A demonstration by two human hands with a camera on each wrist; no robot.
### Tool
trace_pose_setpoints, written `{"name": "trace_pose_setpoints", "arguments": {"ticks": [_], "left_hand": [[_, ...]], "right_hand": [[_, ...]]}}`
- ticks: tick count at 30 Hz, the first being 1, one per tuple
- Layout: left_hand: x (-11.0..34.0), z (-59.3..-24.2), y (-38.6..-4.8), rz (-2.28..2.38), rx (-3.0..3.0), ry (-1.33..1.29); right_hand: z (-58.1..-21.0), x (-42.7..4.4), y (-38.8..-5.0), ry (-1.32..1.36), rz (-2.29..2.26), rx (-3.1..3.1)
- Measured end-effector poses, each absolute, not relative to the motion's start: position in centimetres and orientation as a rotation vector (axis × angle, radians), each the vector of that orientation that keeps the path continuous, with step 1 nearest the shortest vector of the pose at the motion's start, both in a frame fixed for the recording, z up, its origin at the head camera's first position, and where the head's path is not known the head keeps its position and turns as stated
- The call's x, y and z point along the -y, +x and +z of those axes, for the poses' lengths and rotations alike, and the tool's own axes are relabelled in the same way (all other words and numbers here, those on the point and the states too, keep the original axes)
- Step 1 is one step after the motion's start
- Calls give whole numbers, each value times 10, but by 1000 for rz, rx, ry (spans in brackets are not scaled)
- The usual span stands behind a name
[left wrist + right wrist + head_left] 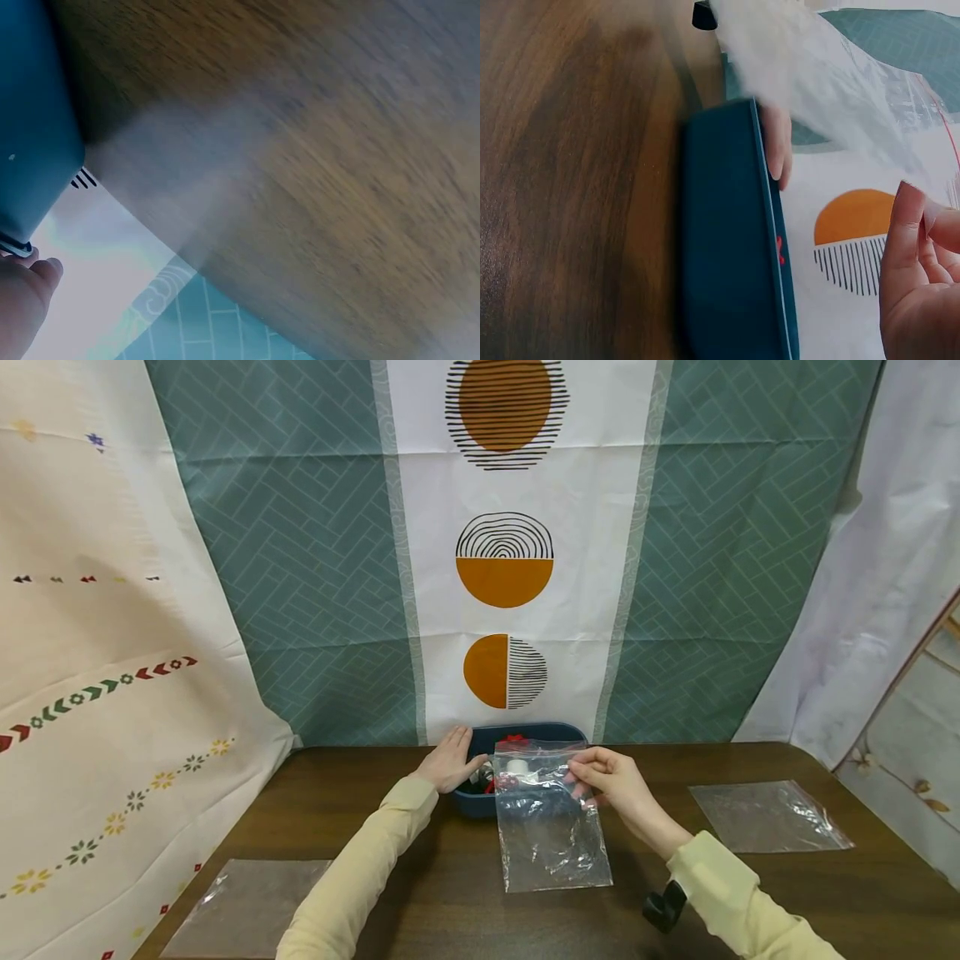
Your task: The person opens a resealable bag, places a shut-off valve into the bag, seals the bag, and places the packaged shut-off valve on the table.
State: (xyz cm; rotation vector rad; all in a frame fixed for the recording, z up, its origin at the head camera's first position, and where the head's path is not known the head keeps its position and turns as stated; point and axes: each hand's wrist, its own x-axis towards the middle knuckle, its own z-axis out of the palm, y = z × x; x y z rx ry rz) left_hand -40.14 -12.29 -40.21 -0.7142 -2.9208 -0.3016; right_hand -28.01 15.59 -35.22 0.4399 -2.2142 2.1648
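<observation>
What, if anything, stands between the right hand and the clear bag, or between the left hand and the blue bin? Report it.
Nothing visible: in the head view, the right hand pinches the clear bag near its upper right edge, and the left hand touches the blue bin.

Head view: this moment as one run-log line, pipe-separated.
left hand: at rim of blue bin | right hand: pinches clear bag near bin | left bag, right bag: flat on table

I see the worktop point(435, 902): a blue bin point(474, 807) by the left hand point(446, 764), one flat bag point(240, 902) to its left, another bag point(768, 818) right of the right hand point(613, 783).
</observation>
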Motion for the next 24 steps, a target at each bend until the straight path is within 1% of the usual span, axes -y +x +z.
{"name": "trace_pose_setpoints", "arguments": {"ticks": [11, 14, 15, 18, 21, 22, 24], "left_hand": [[113, -401, -404, -265, 2916, -755], [109, -400, -405, -239, 2910, -760], [108, -400, -405, -225, 2904, -765], [105, -401, -406, -177, 2883, -788], [103, -401, -407, -148, 2876, -796], [102, -401, -407, -141, 2880, -794], [102, -401, -407, -129, 2889, -784]], "right_hand": [[-354, -154, -279, 416, 2118, 2264], [-355, -155, -279, 458, 2103, 2252], [-368, -159, -292, 527, 2114, 2219], [-369, -159, -292, 548, 2099, 2217], [-368, -157, -292, 508, 2108, 2233], [-356, -153, -279, 437, 2098, 2268], [-355, -152, -280, 416, 2110, 2282]]}}
